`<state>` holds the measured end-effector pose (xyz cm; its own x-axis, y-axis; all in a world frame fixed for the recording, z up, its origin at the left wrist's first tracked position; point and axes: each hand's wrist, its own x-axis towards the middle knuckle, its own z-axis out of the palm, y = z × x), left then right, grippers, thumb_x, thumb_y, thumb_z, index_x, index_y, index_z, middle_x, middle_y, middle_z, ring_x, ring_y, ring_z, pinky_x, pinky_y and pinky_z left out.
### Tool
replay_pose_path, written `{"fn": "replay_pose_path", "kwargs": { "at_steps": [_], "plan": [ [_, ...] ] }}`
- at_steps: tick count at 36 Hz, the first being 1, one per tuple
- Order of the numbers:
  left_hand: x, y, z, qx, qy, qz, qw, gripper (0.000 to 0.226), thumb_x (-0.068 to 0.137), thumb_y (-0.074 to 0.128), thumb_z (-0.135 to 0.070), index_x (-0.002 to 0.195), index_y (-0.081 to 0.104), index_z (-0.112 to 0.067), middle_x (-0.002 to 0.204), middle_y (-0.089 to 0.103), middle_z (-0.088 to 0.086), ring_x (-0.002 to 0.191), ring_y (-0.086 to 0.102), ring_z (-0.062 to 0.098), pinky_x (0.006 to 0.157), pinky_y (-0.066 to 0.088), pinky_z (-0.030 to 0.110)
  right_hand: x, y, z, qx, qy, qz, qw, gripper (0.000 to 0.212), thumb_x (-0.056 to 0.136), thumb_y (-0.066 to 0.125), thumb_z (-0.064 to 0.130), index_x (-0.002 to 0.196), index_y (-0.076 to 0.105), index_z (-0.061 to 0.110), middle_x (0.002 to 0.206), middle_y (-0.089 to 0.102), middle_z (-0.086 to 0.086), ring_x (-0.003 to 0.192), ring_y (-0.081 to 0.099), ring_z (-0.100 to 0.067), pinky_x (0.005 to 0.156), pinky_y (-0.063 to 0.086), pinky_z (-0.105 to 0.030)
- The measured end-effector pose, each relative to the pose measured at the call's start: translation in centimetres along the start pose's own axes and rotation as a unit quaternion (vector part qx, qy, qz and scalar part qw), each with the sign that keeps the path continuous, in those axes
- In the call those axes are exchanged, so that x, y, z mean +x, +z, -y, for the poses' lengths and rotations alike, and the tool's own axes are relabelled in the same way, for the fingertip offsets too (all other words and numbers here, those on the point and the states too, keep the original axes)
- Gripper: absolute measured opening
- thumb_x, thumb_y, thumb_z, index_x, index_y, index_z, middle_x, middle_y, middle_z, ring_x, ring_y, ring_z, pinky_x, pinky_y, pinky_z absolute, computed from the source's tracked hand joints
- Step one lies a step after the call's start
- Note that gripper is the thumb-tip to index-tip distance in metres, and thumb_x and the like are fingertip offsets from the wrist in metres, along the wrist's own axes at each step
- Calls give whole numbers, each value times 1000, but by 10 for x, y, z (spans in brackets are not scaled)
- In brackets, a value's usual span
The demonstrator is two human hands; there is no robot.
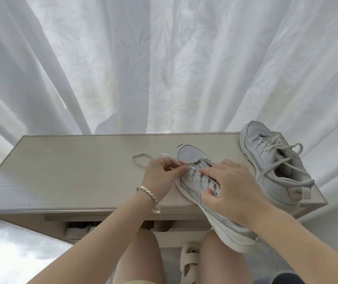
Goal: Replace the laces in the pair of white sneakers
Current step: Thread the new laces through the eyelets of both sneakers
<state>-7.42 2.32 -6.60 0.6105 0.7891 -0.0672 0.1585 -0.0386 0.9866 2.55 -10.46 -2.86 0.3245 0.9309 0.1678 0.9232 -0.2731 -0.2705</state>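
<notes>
Bare knees (137, 261) and a pale sandal (190, 261) sit lowest, under both forearms. Just above them, the right hand (231, 191) grips the near sneaker (192, 158) across its upper, fingers curled over the eyelets; the heel juts off the table (71, 171) edge below that wrist. Beside it, the left hand (161, 175), wearing a bracelet (149, 196), pinches the lace (141, 160) between thumb and forefinger, and a loop trails beyond it on the tabletop. Beyond the right hand lies the laced second sneaker (266, 156).

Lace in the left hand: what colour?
Off-white lace, best seen in the head view.
</notes>
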Motion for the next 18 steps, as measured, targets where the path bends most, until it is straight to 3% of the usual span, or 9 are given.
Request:
{"fn": "replay_pose_path", "kwargs": {
  "at_steps": [5, 9, 12, 15, 18],
  "plan": [
    [8, -5, -2, 50, 3, 68, 996, 26, 81, 67, 1, 63, 61, -18, 73, 64, -12, 56, 54, -5, 65, 44, 6, 0, 1, -1, -9, 7, 1, 1000, 42, 59, 47, 32, 88, 73, 17, 68, 63, 9, 71, 60, -18, 69, 38, -28],
    [16, -6, -5, 91, 18, 109, 990, 24, 83, 63, 4, 70, 61, -16, 75, 58, -11, 69, 53, 4, 68, 41, 5, 1, 3, -2, -11, 0, -14, 1000, 44, 58, 45, 33, 87, 74, 18, 65, 63, 10, 68, 60, -16, 67, 39, -26],
    [20, -9, -10, 120, 42, 139, 982, 13, 83, 61, 6, 84, 67, -5, 80, 50, -6, 63, 52, -11, 68, 39, 3, 2, 1, -2, -11, -3, 2, 1000, 45, 58, 50, 30, 93, 74, 17, 69, 64, 9, 73, 60, -17, 71, 37, -25],
    [22, -13, -10, 109, 50, 163, 979, 25, 82, 61, 10, 77, 65, -14, 82, 52, -2, 64, 55, -10, 71, 43, 7, 3, -2, -3, 3, 0, 39, 999, 54, 63, 47, 32, 109, 70, 17, 84, 66, 8, 89, 56, -18, 78, 33, -26],
    [24, -14, -6, 101, 57, 166, 979, 32, 81, 62, 11, 72, 64, -20, 84, 54, -1, 68, 56, -7, 72, 45, 12, 3, 1, -4, 5, -5, 29, 1000, 53, 62, 44, 35, 103, 72, 17, 79, 65, 9, 84, 57, -18, 76, 39, -28]
  ]
}}
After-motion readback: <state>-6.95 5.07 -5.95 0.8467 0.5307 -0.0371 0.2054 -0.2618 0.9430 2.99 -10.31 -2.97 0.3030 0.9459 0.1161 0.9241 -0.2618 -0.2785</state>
